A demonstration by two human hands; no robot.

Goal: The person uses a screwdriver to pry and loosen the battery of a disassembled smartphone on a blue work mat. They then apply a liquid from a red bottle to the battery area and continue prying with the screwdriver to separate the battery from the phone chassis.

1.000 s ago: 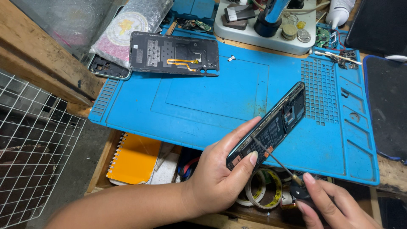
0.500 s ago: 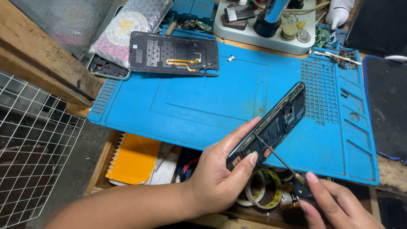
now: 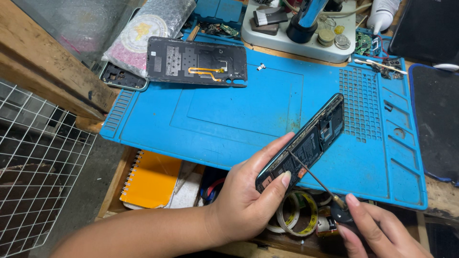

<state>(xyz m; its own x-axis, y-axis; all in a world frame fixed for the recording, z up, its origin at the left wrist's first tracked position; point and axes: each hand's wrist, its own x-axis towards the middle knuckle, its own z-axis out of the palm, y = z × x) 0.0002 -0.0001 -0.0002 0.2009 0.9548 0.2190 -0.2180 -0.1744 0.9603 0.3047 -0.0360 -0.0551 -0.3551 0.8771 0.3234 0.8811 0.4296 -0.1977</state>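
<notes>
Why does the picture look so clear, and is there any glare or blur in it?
Head view: soft, even light; the opened phone in the left hand and the blue mat are sharp. Slight glare on the bubble wrap; the right hand is cut off at the frame edge.

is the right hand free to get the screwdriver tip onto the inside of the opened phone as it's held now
Probably yes. The left hand holds the opened phone tilted with its inside facing up, fingers only at its lower end. The screwdriver in the right hand already has its tip at the phone's inside, nothing between.

Blue gridded mat (image 3: 229, 119), orange notebook (image 3: 153, 179), seemingly dark-green-edged black phone (image 3: 303, 143).
</notes>
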